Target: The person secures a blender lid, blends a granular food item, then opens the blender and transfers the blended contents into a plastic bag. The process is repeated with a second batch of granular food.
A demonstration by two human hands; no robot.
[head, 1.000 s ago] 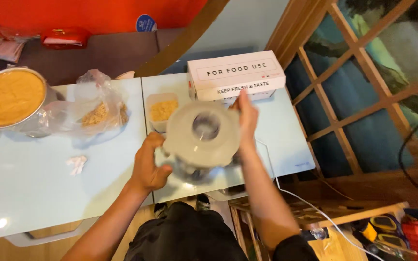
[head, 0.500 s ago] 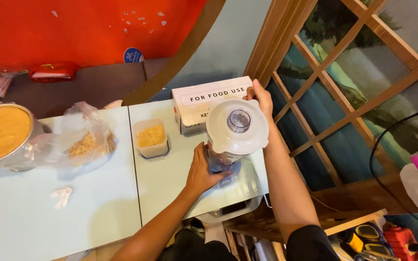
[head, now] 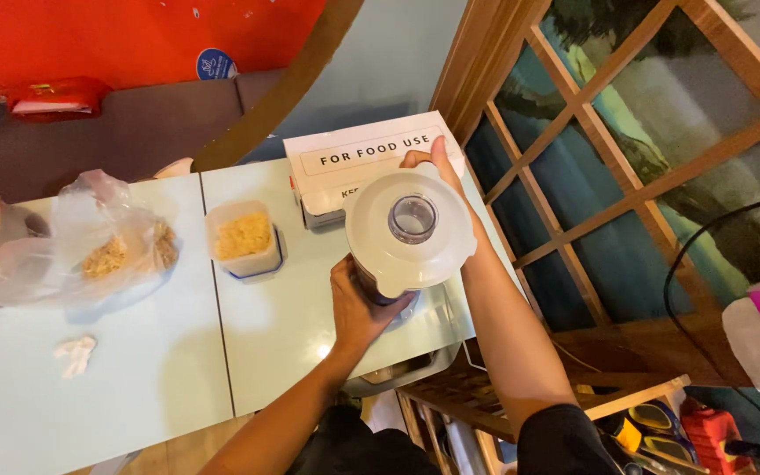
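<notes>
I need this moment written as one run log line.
left hand: grips blender jar side | right hand: behind white lid | table: tub of crumbs

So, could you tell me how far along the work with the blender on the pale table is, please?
Looks done: the white lid sits on the blender jar. In hand: the left hand grips the jar's lower side while the right hand reaches around its far side. Left: the small tub of yellow crumbs and the plastic bag lie apart and untouched; the jar's contents are hidden.

One blender [head: 408,230], one box [head: 364,158], one tub [head: 243,237], one bag [head: 112,236], two hands [head: 358,303].
</notes>
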